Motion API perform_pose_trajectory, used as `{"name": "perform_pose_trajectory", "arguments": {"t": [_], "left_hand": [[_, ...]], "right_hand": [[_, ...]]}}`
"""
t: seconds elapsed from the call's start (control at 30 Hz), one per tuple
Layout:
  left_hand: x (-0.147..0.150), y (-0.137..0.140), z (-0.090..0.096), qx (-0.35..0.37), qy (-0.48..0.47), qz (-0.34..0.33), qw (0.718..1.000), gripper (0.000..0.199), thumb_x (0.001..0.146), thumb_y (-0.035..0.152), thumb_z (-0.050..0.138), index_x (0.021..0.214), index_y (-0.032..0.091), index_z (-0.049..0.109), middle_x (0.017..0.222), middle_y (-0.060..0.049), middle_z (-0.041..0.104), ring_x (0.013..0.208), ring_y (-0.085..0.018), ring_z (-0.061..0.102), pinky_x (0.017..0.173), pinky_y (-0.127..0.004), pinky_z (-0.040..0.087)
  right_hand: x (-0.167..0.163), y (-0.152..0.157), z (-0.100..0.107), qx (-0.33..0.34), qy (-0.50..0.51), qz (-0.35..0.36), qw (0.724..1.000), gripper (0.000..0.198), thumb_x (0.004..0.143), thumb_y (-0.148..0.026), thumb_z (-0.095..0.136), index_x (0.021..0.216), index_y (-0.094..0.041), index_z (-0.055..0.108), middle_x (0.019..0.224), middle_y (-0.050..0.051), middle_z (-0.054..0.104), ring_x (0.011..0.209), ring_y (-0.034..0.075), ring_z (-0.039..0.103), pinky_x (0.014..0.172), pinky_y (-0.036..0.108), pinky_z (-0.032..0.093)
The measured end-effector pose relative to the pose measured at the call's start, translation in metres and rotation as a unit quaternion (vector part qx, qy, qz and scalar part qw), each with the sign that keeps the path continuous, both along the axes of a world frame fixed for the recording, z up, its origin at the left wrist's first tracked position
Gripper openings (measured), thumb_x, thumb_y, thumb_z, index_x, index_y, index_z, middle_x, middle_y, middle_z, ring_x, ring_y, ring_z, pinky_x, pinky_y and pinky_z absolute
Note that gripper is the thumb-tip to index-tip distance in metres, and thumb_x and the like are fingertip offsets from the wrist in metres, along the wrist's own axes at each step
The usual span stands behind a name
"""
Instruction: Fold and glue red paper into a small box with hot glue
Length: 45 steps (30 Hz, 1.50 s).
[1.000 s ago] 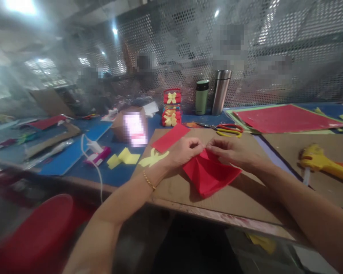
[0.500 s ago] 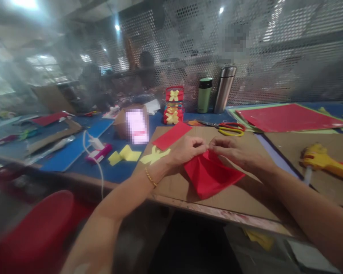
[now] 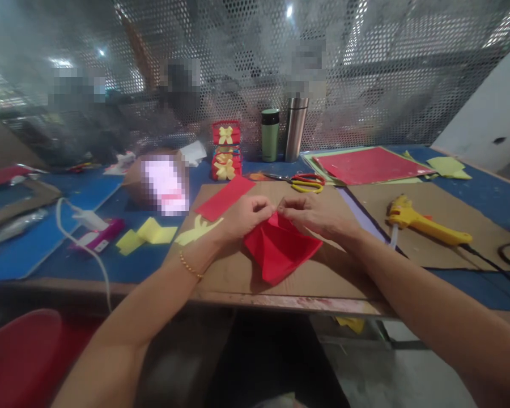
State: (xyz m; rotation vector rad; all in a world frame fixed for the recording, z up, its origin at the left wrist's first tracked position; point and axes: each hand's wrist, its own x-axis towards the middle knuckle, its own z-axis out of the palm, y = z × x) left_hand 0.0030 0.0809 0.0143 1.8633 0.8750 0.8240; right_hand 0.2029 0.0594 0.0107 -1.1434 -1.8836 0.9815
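A folded piece of red felt-like sheet (image 3: pixel 278 249) hangs over the cardboard mat (image 3: pixel 225 277), its wide end toward me. My left hand (image 3: pixel 253 215) pinches its upper edge from the left. From the right, my right hand (image 3: pixel 306 212) pinches the same edge, and the fingertips of both hands almost meet. Just what lies between the fingertips is hidden. Beside my left hand lie a flat red strip (image 3: pixel 225 197) and a pale yellow cut-out (image 3: pixel 198 230), the latter partly behind my wrist.
Scissors (image 3: pixel 306 182) lie behind my hands. A yellow glue gun (image 3: pixel 425 222) rests on cardboard at right. Red bow-trimmed boxes (image 3: pixel 226 150), a green cup (image 3: pixel 270 136) and a steel flask (image 3: pixel 296 130) stand at back. A lit phone (image 3: pixel 165 184), yellow pieces (image 3: pixel 148 235) and a power strip (image 3: pixel 100 235) are left.
The camera view has turned to the right, so everything appears shifted left. Both hands keep their pinch on the red sheet, with little change in its shape.
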Motion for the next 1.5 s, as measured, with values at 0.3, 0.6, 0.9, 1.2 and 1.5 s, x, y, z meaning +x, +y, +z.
{"name": "perform_pose_trajectory", "arguments": {"t": [0.3,0.6,0.9,1.2,1.5], "left_hand": [[0.002,-0.014,0.003,-0.086,-0.056,-0.007,0.995,0.023,0.085,0.035,0.065,0.074,0.018,0.057,0.069,0.004,0.05,0.062,-0.009,0.046,0.056,-0.023,0.032],[0.004,-0.015,0.003,-0.069,-0.037,0.02,0.997,0.025,0.082,0.034,0.065,0.068,0.018,0.054,0.065,0.004,0.044,0.061,-0.009,0.039,0.054,-0.023,0.026],[-0.001,-0.005,-0.002,-0.035,0.025,0.009,0.999,0.032,0.085,0.046,0.061,0.071,0.018,0.056,0.069,0.002,0.049,0.066,-0.012,0.045,0.056,-0.024,0.029],[-0.004,0.006,-0.003,0.036,0.079,-0.011,0.996,0.022,0.078,0.037,0.057,0.068,0.017,0.057,0.064,0.004,0.048,0.063,-0.012,0.041,0.059,-0.026,0.029],[-0.003,0.0,0.0,0.025,0.075,-0.022,0.997,0.017,0.075,0.032,0.057,0.065,0.018,0.056,0.062,0.004,0.048,0.062,-0.011,0.042,0.058,-0.026,0.029]], "right_hand": [[-0.002,-0.001,0.001,0.011,-0.011,0.015,1.0,0.031,0.078,-0.049,0.054,0.064,-0.021,0.052,0.062,-0.003,0.044,0.061,0.013,0.04,0.058,0.028,0.03],[-0.004,-0.003,-0.003,0.008,-0.013,0.005,1.0,0.032,0.083,-0.048,0.053,0.065,-0.022,0.052,0.059,-0.003,0.044,0.058,0.012,0.04,0.056,0.028,0.029],[-0.005,-0.001,-0.001,0.006,-0.026,0.015,1.0,0.034,0.08,-0.051,0.054,0.064,-0.021,0.049,0.061,-0.004,0.044,0.059,0.011,0.039,0.055,0.027,0.029],[-0.004,0.004,-0.001,0.028,-0.083,0.039,0.995,0.029,0.081,-0.045,0.047,0.064,-0.022,0.05,0.062,-0.002,0.046,0.061,0.014,0.044,0.059,0.029,0.033],[-0.004,0.005,-0.018,-0.038,-0.012,0.041,0.998,0.029,0.08,-0.048,0.053,0.07,-0.02,0.056,0.059,-0.003,0.049,0.055,0.012,0.043,0.053,0.027,0.031]]}}
